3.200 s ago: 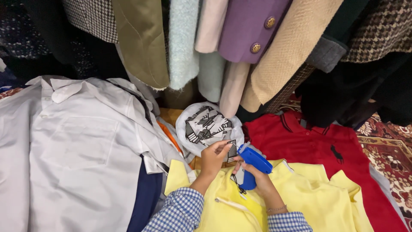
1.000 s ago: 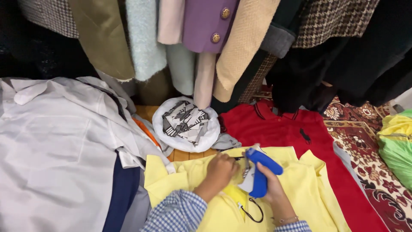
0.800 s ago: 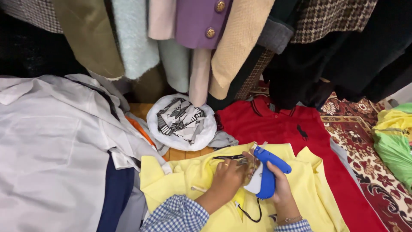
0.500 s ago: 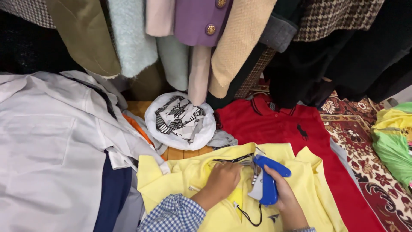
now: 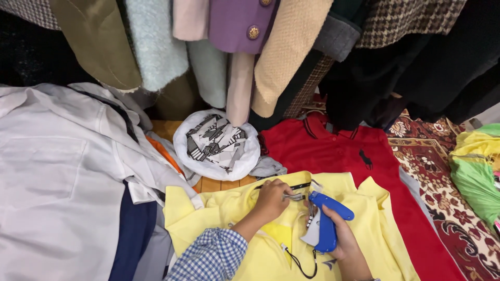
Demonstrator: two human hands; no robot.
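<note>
A yellow polo shirt (image 5: 234, 218) lies flat in front of me on a pile of clothes. My right hand (image 5: 344, 242) grips a blue tagging gun (image 5: 327, 221), its needle end pointing at the shirt's collar (image 5: 299, 187). My left hand (image 5: 271, 200), in a blue checked sleeve, pinches the collar fabric and a small tag right at the gun's tip. A black cord loop (image 5: 302, 265) hangs from the gun over the shirt.
A red polo shirt (image 5: 344, 156) lies under and beyond the yellow one. A white bag of black-and-white tags (image 5: 216, 143) sits behind. White shirts (image 5: 62, 177) are piled at left, hanging coats (image 5: 250, 47) above, a patterned rug (image 5: 453, 208) and green garment (image 5: 476, 171) at right.
The view has shifted slightly. Both hands have stayed at the yellow collar; the gun has dropped a little lower and my left hand has closed in on the collar at its tip.
</note>
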